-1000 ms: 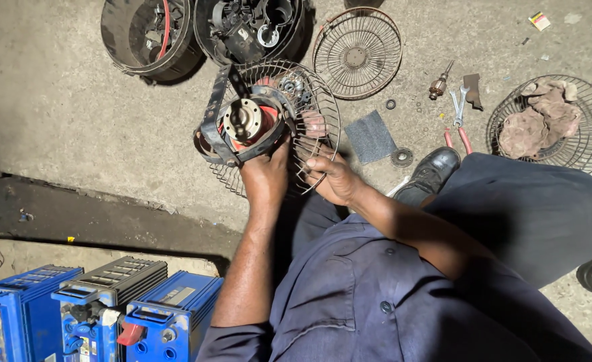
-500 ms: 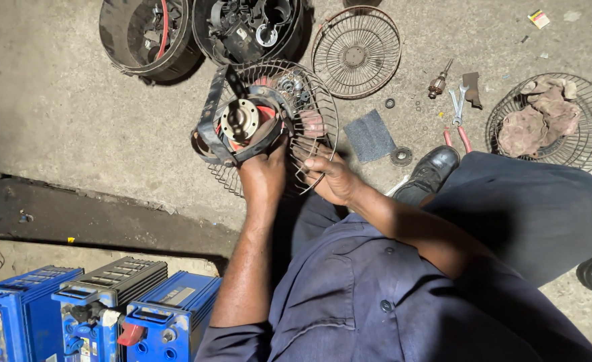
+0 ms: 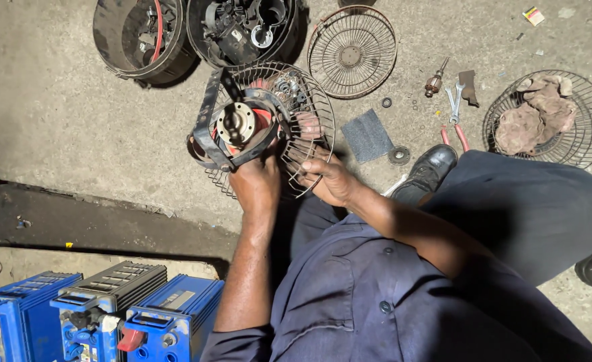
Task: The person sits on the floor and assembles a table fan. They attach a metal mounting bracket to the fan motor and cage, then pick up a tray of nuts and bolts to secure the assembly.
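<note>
Gripping fan motor, left hand raised; right hand beside.

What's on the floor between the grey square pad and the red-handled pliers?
In the head view, a small round metal disc lies on the concrete between the grey pad and the pliers, just above the toe of a black shoe.

The fingertips of the left hand are concealed behind the fan motor. The blue batteries are cut off by the bottom edge. Small parts near the pliers cannot be identified.
</note>
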